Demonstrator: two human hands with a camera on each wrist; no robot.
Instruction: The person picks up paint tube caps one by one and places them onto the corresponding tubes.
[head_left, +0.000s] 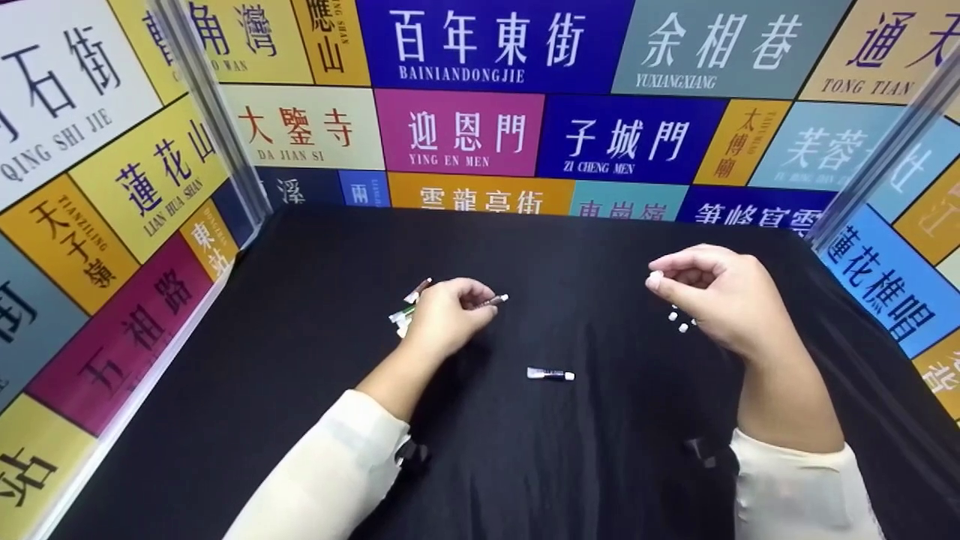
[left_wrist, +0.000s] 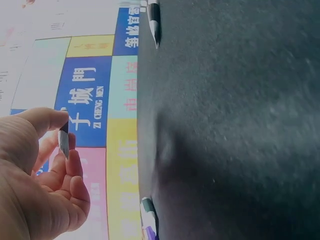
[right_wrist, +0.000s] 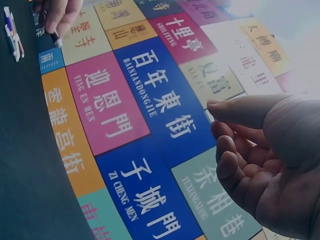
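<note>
Head view: a black cloth tabletop [head_left: 300, 360] enclosed by walls of coloured street-name panels [head_left: 457, 131]. At left, a small cluster of capped tubes [head_left: 405, 309] lies on the cloth, just beside the left hand [head_left: 446, 315]. That hand is curled round 1 slim tube [head_left: 495, 300], whose white-capped end projects to the right of the fingers; the left wrist view shows the tube [left_wrist: 63, 142] pinched between thumb and forefinger, clear of the cloth. Near the centre, 1 further tube with a white cap [head_left: 550, 373] lies flat and alone, well apart from both hands. At right, the right hand [head_left: 720, 296] is raised, its thumb and forefinger closed on a small white cap [head_left: 655, 279]; in the right wrist view the fingertips [right_wrist: 220, 107] meet, but the cap itself is scarcely visible. About 3 loose white caps [head_left: 681, 321] lie on the cloth just beneath this hand.

Judgement: the work in hand appears to be pairing a cap with a tube. To do it well, the 2 hands should be brought together over the centre of the cloth, the tube held steady near its end, and the cap presented squarely along the tube's axis; a light pinch suits the cap, since it is small and could slip and roll among the loose ones.
</note>
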